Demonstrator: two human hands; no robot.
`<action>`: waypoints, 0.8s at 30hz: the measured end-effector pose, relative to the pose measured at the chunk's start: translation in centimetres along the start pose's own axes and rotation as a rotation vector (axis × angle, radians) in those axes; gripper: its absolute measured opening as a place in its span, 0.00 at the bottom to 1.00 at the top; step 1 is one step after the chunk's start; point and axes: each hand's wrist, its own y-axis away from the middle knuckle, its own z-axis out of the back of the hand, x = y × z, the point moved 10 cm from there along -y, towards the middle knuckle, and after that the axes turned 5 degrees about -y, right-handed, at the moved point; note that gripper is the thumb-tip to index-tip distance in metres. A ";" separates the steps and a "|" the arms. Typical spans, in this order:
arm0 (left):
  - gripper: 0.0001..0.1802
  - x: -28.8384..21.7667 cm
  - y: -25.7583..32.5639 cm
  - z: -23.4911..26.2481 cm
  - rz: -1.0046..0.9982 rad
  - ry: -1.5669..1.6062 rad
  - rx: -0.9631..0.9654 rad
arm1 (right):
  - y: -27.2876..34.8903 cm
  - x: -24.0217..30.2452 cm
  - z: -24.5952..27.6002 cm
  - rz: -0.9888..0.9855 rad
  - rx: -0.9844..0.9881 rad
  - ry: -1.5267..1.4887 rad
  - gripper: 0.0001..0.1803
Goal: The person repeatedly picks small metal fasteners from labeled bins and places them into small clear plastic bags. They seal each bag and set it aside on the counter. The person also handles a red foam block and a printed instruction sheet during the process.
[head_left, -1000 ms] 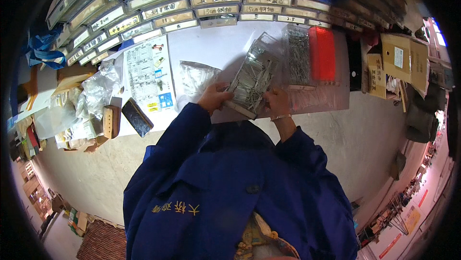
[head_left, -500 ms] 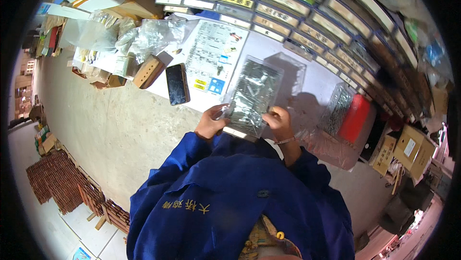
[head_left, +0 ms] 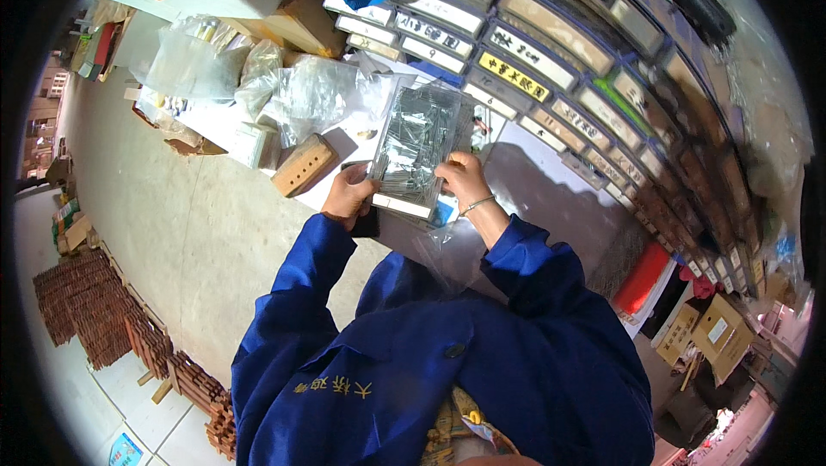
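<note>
A shallow clear plastic drawer [head_left: 416,141] full of thin grey metal pieces, like pins or nails, is held up over the worktable. My left hand [head_left: 348,196] grips its near left corner, thumb on the rim. On the right side, my right hand [head_left: 465,178] has its fingers closed on the drawer's edge. A pale label strip [head_left: 403,205] runs along the near end. Beneath the drawer lies a printed sheet [head_left: 444,212], mostly covered. A dark phone [head_left: 368,224] shows only partly below my left hand. Crumpled clear plastic film [head_left: 449,255] is just below my right hand.
A wooden block with holes [head_left: 305,165] sits left of the drawer, beside clear plastic bags [head_left: 314,96]. Racks of labelled drawers [head_left: 516,74] rise along the far and right side. A red object [head_left: 644,279] and cardboard boxes [head_left: 718,328] are at the right.
Both hands have carried the drawer left and farther from me, over the sheet and phone. The view has shifted, with the drawer racks now larger. Both hands still hold the drawer.
</note>
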 end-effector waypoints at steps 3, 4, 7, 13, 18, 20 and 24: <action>0.27 -1.1 -3.0 0.6 0.007 0.008 0.019 | -2.2 0.9 0.1 0.015 -0.057 0.018 0.14; 0.28 -1.2 -3.8 1.0 0.013 0.001 0.008 | -2.6 1.0 0.1 0.014 -0.074 0.029 0.15; 0.31 -1.4 -5.6 1.7 0.037 -0.038 0.037 | -3.2 0.9 -0.1 0.002 -0.098 0.016 0.16; 0.32 -0.8 -7.9 3.9 0.104 -0.090 0.053 | -4.0 0.4 -1.0 0.053 -0.166 0.049 0.11; 0.33 -1.2 -9.4 5.0 0.104 -0.133 0.103 | -4.5 -0.2 -1.9 0.098 -0.198 -0.036 0.14; 0.32 -1.4 -9.7 5.1 0.089 -0.048 0.091 | -4.6 0.1 -2.3 0.131 -0.179 0.009 0.14; 0.30 -1.8 -9.9 4.6 0.088 -0.014 0.122 | -4.9 0.5 -2.2 0.120 -0.149 0.042 0.16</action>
